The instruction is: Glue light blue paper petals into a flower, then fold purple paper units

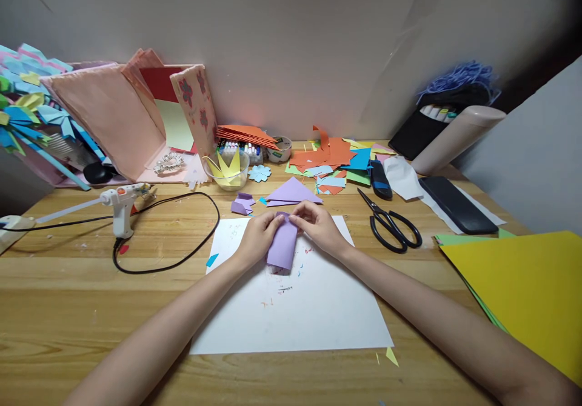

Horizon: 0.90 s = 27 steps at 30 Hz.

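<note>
Between my two hands is a folded piece of purple paper [284, 247], held above a marked white sheet [291, 321]. My left hand [257, 236] grips its upper left side, thumb on top. Fingers of my right hand [318, 227] pinch the upper right corner of the same paper. Just beyond the hands lies a purple paper triangle [293, 190], and left of it a small folded purple piece [242, 203]. Black-handled scissors [391, 224] rest to the right of the white sheet, blades partly apart.
A white glue gun [122, 209] with a looping black cord [217, 230] is at the left. Paper scraps [327, 157], a plastic cup [227, 173] with yellow paper and a utility knife [381, 180] lie toward the wall. Yellow sheets [527, 285] and a black case [457, 205] occupy the right.
</note>
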Tool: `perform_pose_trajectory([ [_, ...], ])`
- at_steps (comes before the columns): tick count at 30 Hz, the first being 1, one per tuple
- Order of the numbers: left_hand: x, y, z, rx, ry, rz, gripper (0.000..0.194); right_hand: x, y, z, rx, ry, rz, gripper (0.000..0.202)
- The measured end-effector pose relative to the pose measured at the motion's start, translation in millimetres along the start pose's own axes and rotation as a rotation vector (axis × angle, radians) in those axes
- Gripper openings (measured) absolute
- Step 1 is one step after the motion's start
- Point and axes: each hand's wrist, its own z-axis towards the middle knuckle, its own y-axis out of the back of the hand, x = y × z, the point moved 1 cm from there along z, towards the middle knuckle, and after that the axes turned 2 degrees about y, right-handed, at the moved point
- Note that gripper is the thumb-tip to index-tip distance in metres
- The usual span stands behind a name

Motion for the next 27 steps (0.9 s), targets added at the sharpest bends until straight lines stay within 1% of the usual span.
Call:
perform_pose_trajectory([
  [6, 0.0, 0.9, 0.0, 0.031, 0.013, -0.058, 0.037, -1.4, -0.4, 0.7, -0.012, -0.039, 0.037, 0.023],
  [10, 0.9, 1.6, -0.3, 0.051, 0.025, -0.169, 0.04, -1.9, 0.5, 2.0, -0.046, -0.048, 0.05, 0.021],
  [13, 1.2, 2.5, 0.0, 0.05, 0.02, -0.236, 0.038, -2.8, 1.2, 2.8, -0.047, -0.042, 0.067, 0.02],
  [15, 1.2, 2.9, 0.3, 0.039, 0.02, -0.233, 0.037, -3.2, 1.4, 2.8, -0.039, -0.034, 0.061, 0.02],
  [18, 1.5, 2.7, 0.4, 0.029, 0.051, -0.236, 0.036, -3.2, 1.6, 2.5, -0.027, -0.029, 0.039, 0.021],
  [23, 3.5, 0.3, 1.2, 0.07, 0.118, -0.399, 0.031, -1.5, 3.0, 2.8, -0.019, 0.015, -0.014, 0.017],
  [25, 3.7, -0.1, 1.7, 0.082, 0.106, -0.407, 0.031, -0.6, 3.5, 2.9, -0.009, 0.034, -0.026, 0.016],
  [27, 3.5, 0.3, 2.0, 0.073, 0.084, -0.357, 0.031, 0.1, 3.6, 2.7, 0.003, 0.034, -0.027, 0.015],
])
